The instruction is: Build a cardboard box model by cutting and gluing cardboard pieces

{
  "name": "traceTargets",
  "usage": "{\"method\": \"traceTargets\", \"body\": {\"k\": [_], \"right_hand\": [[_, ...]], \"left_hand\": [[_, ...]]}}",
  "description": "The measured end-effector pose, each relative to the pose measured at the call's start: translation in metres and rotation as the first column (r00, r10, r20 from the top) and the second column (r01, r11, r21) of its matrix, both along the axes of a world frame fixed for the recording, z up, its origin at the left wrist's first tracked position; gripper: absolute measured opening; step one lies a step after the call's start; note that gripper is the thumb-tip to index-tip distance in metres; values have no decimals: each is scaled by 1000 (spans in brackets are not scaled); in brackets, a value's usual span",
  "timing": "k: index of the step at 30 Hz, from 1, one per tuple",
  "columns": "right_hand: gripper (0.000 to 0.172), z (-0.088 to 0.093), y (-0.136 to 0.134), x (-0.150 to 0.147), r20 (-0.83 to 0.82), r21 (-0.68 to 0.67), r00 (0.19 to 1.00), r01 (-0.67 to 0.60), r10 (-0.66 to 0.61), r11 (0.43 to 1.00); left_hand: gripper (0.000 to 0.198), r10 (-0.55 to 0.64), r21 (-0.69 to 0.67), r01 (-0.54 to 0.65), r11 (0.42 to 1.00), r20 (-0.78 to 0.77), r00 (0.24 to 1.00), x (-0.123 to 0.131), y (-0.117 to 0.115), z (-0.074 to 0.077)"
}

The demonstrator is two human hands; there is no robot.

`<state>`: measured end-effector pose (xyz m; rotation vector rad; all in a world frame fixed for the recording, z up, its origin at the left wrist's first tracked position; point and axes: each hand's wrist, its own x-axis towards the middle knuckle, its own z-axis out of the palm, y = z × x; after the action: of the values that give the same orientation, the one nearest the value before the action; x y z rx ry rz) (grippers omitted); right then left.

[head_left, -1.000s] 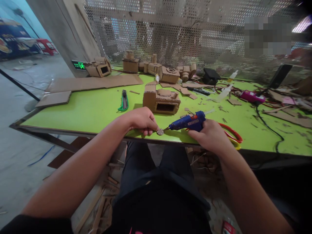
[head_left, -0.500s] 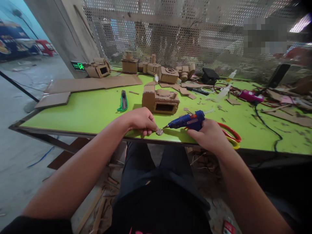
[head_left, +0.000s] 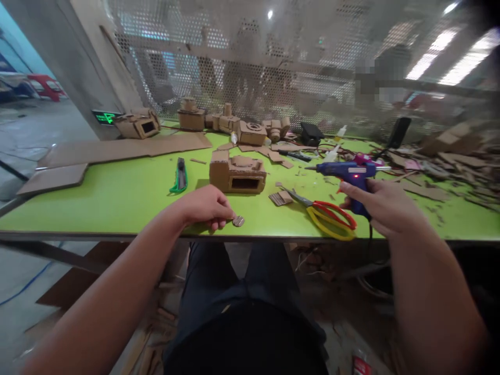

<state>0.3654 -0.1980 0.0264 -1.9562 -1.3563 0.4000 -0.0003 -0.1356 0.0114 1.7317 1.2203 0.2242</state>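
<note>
Near the table's front edge, my left hand (head_left: 209, 208) pinches a small round cardboard disc (head_left: 238, 221) between thumb and fingertips. My right hand (head_left: 385, 203) is wrapped round the handle of a blue glue gun (head_left: 346, 170), raised over the right part of the table, its nozzle pointing left. Just beyond my left hand sits a cardboard camera model (head_left: 237, 174) with a rectangular opening in its near side. Red-and-yellow-handled scissors (head_left: 328, 216) lie between my hands, their blades beside small corrugated cardboard pieces (head_left: 280, 197).
A green cutter (head_left: 180, 176) lies left of the camera model. Several cardboard models (head_left: 252, 133) stand along the perforated metal screen (head_left: 234, 67). Long cardboard sheets (head_left: 128, 149) cover the back left of the green table (head_left: 128, 203). Scraps and cables clutter the right.
My right hand has moved the glue gun away from the disc, up and to the right, uncovering the scissors. My left hand still holds the disc. The view has shifted right.
</note>
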Motion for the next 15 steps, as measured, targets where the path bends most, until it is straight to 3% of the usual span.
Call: {"method": "traceTargets", "body": {"k": [3,5,8,15], "right_hand": [[31,-3,19,42,-111,-47,990,84,-89,995],[30,-8,27,57,-96,-74,987,121,-128,990],[34,-15,33,63,-43,-111,987,148,-153,983],[47,-15,43,72,236,-152,944,272,-232,950]], "left_hand": [[20,32,-7,-31,999,74,997,-2,-2,-2],[22,98,5,-100,995,133,986,-4,-6,-4],[24,183,44,-200,979,247,952,-10,-16,-7],[24,235,98,-316,944,478,847,-24,-32,-17]]}}
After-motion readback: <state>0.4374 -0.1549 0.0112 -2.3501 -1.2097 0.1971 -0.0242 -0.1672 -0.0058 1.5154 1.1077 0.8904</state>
